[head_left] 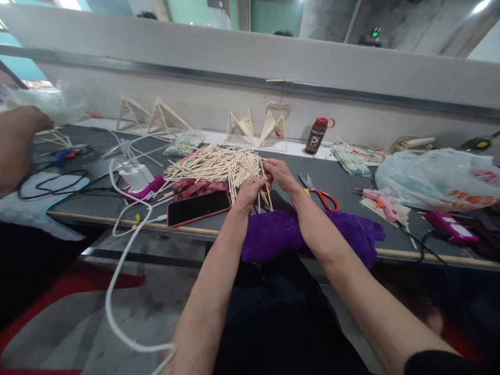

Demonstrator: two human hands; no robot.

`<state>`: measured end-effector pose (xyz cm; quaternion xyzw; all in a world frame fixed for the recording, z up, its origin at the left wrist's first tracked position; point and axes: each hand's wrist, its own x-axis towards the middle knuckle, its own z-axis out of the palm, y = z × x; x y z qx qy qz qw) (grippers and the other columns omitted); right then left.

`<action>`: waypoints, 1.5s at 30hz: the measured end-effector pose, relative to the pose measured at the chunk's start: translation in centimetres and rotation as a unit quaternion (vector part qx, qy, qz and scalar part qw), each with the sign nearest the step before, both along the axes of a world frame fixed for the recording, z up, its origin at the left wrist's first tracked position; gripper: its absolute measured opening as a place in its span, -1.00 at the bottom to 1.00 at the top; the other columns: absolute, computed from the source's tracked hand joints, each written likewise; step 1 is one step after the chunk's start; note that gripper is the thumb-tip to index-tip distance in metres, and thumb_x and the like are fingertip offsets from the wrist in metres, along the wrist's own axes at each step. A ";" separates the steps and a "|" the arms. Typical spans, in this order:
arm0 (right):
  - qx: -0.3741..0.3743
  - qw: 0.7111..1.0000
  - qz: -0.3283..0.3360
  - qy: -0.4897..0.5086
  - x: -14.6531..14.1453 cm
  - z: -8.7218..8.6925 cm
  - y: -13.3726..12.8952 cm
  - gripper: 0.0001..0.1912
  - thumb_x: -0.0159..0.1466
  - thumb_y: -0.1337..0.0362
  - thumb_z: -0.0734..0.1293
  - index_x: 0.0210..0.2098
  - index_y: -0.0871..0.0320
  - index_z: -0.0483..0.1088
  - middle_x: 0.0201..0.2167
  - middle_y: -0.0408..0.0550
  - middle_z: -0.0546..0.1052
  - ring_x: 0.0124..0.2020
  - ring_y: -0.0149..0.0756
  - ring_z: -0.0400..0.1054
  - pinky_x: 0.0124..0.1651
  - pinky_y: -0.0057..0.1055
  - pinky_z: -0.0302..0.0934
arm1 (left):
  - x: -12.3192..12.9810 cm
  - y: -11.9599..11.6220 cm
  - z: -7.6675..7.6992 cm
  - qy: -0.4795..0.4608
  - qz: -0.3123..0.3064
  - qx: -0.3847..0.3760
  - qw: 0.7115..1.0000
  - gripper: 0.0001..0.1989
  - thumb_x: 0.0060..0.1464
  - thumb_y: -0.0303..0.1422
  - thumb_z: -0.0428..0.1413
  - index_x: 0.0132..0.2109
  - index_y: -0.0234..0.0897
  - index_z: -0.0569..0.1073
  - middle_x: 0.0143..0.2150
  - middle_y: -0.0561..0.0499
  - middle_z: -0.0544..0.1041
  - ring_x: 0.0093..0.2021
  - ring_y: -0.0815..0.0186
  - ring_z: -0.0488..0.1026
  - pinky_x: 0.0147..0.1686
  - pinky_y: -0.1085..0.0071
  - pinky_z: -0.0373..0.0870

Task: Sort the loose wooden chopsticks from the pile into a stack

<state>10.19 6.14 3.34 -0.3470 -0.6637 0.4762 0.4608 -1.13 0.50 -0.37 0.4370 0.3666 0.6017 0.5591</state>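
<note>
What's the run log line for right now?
left hand, right hand: holding thin sticks | stick pile: beyond | phone: left | red-handled cutters: right

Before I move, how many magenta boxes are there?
2. The left box, left of the phone, has the white charger on it; the right box is in front of the plastic bag. Others may be hidden.

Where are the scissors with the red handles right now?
In the head view, the scissors lie open on the dark table, right of the person's right hand, just beyond the purple cloth.
</note>
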 end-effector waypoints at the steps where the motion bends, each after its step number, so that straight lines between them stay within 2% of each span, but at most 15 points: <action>1: -0.008 1.000 0.007 0.018 0.1 0.1 -0.1 -0.85 0.19 0.25 0.23 -0.45 0.19 0.35 -0.71 -0.31 0.24 -0.73 -0.54 0.07 -0.65 -0.56 0.01 | 0.0 0.0 0.0 0.004 0.003 -0.002 1.000 -0.65 -0.23 -0.17 0.31 -0.39 -0.33 0.43 -0.56 0.04 0.49 -0.63 0.42 0.35 -0.58 0.48 0.28; 6: 0.005 0.999 -0.010 0.032 0.2 0.3 -0.2 -0.87 0.14 0.27 0.28 -0.47 0.20 0.35 -0.70 -0.30 0.28 -0.73 -0.57 0.10 -0.68 -0.57 -0.02 | 0.1 -0.1 0.1 0.010 0.004 0.004 1.000 -0.68 -0.21 -0.19 0.29 -0.40 -0.33 0.42 -0.59 0.06 0.48 -0.64 0.43 0.33 -0.59 0.49 0.27; 11: 0.018 0.999 -0.014 0.026 0.3 0.6 -0.3 -0.89 0.12 0.33 0.24 -0.52 0.20 0.33 -0.70 -0.29 0.29 -0.73 -0.58 0.08 -0.68 -0.59 -0.03 | 0.1 -0.1 0.2 0.016 -0.010 0.015 1.000 -0.69 -0.21 -0.20 0.29 -0.41 -0.33 0.42 -0.59 0.06 0.47 -0.64 0.43 0.32 -0.59 0.49 0.25; 15: -0.012 0.998 0.002 0.057 0.1 0.7 -0.4 -0.90 0.08 0.36 0.22 -0.52 0.21 0.34 -0.74 -0.31 0.25 -0.75 -0.58 0.05 -0.69 -0.58 -0.08 | 0.1 -0.2 0.3 0.011 -0.017 0.013 1.000 -0.66 -0.24 -0.19 0.31 -0.39 -0.33 0.42 -0.58 0.06 0.48 -0.63 0.43 0.34 -0.58 0.49 0.26; 19: -0.048 0.994 0.029 0.098 0.2 0.4 -0.2 -0.91 0.07 0.32 0.27 -0.53 0.20 0.32 -0.75 -0.32 0.22 -0.75 -0.60 0.01 -0.69 -0.59 -0.13 | 0.1 -0.5 0.5 0.017 -0.022 0.005 1.000 -0.65 -0.23 -0.18 0.30 -0.37 -0.33 0.42 -0.56 0.04 0.50 -0.63 0.42 0.36 -0.57 0.48 0.29; 24: -0.058 0.992 0.065 0.091 0.9 0.2 0.1 -0.79 0.07 0.19 0.35 -0.54 0.20 0.32 -0.71 -0.29 0.26 -0.72 -0.59 0.06 -0.66 -0.58 -0.06 | 0.1 -0.6 0.8 0.028 -0.010 -0.003 1.000 -0.67 -0.19 -0.17 0.28 -0.36 -0.34 0.45 -0.53 0.03 0.51 -0.61 0.43 0.37 -0.56 0.50 0.30; 27: -0.016 0.998 0.049 0.045 1.1 0.4 0.1 -0.77 0.10 0.15 0.34 -0.51 0.21 0.37 -0.72 -0.27 0.28 -0.72 -0.56 0.09 -0.66 -0.57 -0.02 | 0.1 -0.6 0.7 0.028 -0.006 -0.006 1.000 -0.68 -0.18 -0.18 0.27 -0.37 -0.34 0.45 -0.53 0.03 0.51 -0.61 0.43 0.37 -0.56 0.50 0.30; 33: 0.093 0.992 -0.025 -0.086 1.0 0.6 0.0 -0.84 0.17 0.26 0.24 -0.46 0.20 0.37 -0.64 -0.23 0.35 -0.69 -0.53 0.17 -0.63 -0.57 0.04 | 0.1 -0.2 0.3 0.026 -0.009 -0.001 1.000 -0.73 -0.16 -0.20 0.25 -0.42 -0.32 0.42 -0.58 0.04 0.48 -0.62 0.42 0.36 -0.58 0.49 0.28; 37: 0.142 0.973 -0.038 -0.178 0.9 0.7 0.0 -0.80 0.25 0.28 0.14 -0.43 0.18 0.34 -0.57 -0.21 0.37 -0.62 -0.48 0.21 -0.52 -0.53 0.10 | 0.0 -0.1 0.3 0.024 -0.030 0.017 0.999 -0.72 -0.16 -0.19 0.25 -0.42 -0.34 0.44 -0.59 0.03 0.47 -0.62 0.41 0.35 -0.57 0.47 0.26; 41: 0.217 0.935 -0.085 -0.267 0.5 1.1 -0.1 -0.79 0.26 0.32 0.13 -0.44 0.18 0.34 -0.48 -0.11 0.43 -0.42 -0.36 0.27 -0.29 -0.44 0.12 | 0.0 -0.2 0.5 0.017 -0.034 0.028 0.999 -0.70 -0.18 -0.18 0.27 -0.45 -0.33 0.41 -0.62 0.05 0.44 -0.62 0.40 0.33 -0.55 0.46 0.25; 43: 0.239 0.920 -0.112 -0.290 0.3 1.3 -0.2 -0.79 0.26 0.33 0.15 -0.46 0.16 0.32 -0.46 -0.07 0.43 -0.38 -0.32 0.27 -0.23 -0.42 0.09 | 0.1 -0.3 0.5 0.016 -0.028 0.029 0.999 -0.70 -0.18 -0.18 0.27 -0.47 -0.32 0.40 -0.62 0.06 0.43 -0.62 0.40 0.33 -0.55 0.46 0.25; 45: 0.240 0.921 -0.128 -0.280 0.2 1.3 -0.3 -0.80 0.25 0.35 0.17 -0.50 0.14 0.30 -0.48 -0.08 0.41 -0.38 -0.33 0.24 -0.23 -0.43 0.07 | 0.2 -0.4 0.6 0.019 -0.030 0.029 0.999 -0.71 -0.17 -0.18 0.26 -0.48 -0.31 0.39 -0.63 0.06 0.42 -0.62 0.40 0.32 -0.55 0.46 0.24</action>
